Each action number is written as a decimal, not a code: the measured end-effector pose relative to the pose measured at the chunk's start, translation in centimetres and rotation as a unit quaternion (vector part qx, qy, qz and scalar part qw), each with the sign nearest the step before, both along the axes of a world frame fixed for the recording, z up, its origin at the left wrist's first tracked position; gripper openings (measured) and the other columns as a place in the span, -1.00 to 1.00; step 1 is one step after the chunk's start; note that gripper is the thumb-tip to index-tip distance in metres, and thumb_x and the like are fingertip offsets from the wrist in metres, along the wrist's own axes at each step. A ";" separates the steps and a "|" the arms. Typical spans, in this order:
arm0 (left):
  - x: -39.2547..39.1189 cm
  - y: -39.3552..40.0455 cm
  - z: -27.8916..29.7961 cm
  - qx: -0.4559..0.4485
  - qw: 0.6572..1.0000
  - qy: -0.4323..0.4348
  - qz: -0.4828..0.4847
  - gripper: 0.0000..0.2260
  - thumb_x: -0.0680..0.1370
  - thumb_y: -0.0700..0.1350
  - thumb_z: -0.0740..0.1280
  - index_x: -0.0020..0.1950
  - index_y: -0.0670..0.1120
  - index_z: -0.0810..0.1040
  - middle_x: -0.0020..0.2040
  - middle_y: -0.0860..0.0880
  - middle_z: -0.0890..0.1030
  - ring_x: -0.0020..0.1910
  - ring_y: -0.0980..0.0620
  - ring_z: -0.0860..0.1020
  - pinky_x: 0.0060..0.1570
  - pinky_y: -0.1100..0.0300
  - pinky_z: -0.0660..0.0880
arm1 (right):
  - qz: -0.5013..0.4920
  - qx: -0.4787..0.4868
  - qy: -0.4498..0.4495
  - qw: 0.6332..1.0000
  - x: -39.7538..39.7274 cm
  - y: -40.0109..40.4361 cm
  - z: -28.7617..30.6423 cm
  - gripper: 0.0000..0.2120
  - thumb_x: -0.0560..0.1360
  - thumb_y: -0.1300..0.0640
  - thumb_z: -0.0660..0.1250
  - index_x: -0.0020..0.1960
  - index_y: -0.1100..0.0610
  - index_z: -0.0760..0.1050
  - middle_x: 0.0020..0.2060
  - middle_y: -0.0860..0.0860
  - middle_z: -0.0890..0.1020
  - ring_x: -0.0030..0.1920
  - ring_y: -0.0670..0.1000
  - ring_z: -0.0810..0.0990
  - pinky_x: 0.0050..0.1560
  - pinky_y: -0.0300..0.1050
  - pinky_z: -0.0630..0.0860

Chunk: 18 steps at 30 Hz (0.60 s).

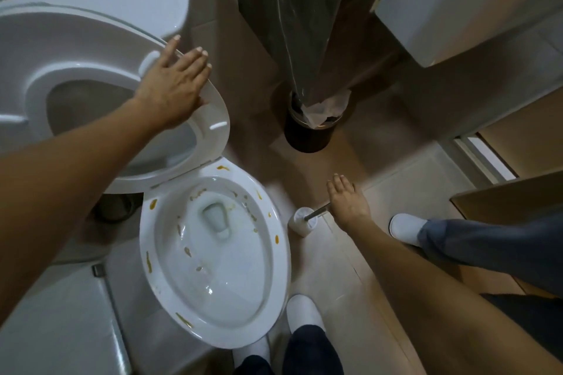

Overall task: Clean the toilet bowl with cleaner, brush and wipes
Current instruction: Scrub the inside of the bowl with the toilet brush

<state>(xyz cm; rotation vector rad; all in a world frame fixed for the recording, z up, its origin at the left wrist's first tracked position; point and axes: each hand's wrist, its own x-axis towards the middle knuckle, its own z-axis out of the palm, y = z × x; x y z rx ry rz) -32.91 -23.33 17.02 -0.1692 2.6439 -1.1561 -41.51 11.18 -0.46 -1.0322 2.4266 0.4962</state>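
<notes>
1. The left hand [175,85], fingers spread flat, rests on the raised seat [195,137] at upper left. If it lets go early, I'd guess the seat could drop onto the stained toilet bowl [213,259] at centre.
2. The right hand [347,202] hovers over the brush handle [316,212], fingers straight and together, gripping nothing. A clumsy grab might tip the white holder [301,222] beside the bowl.

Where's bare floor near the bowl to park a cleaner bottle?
Bare tile lies right of the toilet bowl, between the brush holder and the near shoe. More floor shows between the bin and the right hand. It is crowded by the holder, where that hand hovers over the brush handle. The left hand rests on the raised seat.
</notes>
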 end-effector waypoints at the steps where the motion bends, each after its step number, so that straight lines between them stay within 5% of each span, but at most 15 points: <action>1: -0.1 0.0 -0.2 -0.005 1.000 0.002 0.000 -0.42 0.62 0.15 -0.10 0.55 -0.16 0.02 0.55 -0.14 0.07 0.54 -0.06 -0.01 0.41 -0.12 -0.31 | 0.018 0.022 0.006 1.000 -0.1 -0.4 -0.1 -0.28 0.55 0.00 0.30 0.55 0.18 0.00 0.54 0.13 0.05 0.53 0.14 0.03 0.44 0.04 0.15; 5: -0.4 0.0 -0.7 0.009 1.000 0.016 0.011 -0.41 0.61 0.16 -0.10 0.54 -0.17 0.06 0.55 -0.14 0.09 0.54 -0.06 -0.01 0.29 -0.08 -0.50 | 0.046 0.075 0.022 0.996 -0.6 -1.8 -0.2 -0.34 0.55 -0.03 0.27 0.52 0.19 0.11 0.48 0.16 0.20 0.43 0.16 0.23 0.31 0.01 0.25; 14: -0.5 -0.4 -1.0 0.022 0.999 0.034 0.006 -0.41 0.61 0.15 -0.08 0.54 -0.17 0.08 0.54 -0.15 0.11 0.54 -0.06 0.02 0.36 -0.08 -0.42 | -0.053 0.039 0.009 0.998 -0.7 -0.8 1.4 -0.48 0.53 0.32 0.26 0.46 0.28 0.23 0.29 0.17 0.47 0.25 0.17 0.50 0.13 -0.06 0.48; 18: -0.6 -0.1 -0.9 0.027 0.999 0.034 0.017 -0.41 0.61 0.16 -0.08 0.54 -0.17 0.07 0.55 -0.14 0.10 0.54 -0.06 0.01 0.35 -0.08 -0.43 | -0.082 0.011 -0.048 0.995 -0.1 -0.5 2.2 -0.65 0.54 0.27 0.31 0.31 0.28 0.39 0.17 0.16 0.56 0.17 0.19 0.57 0.07 -0.03 0.50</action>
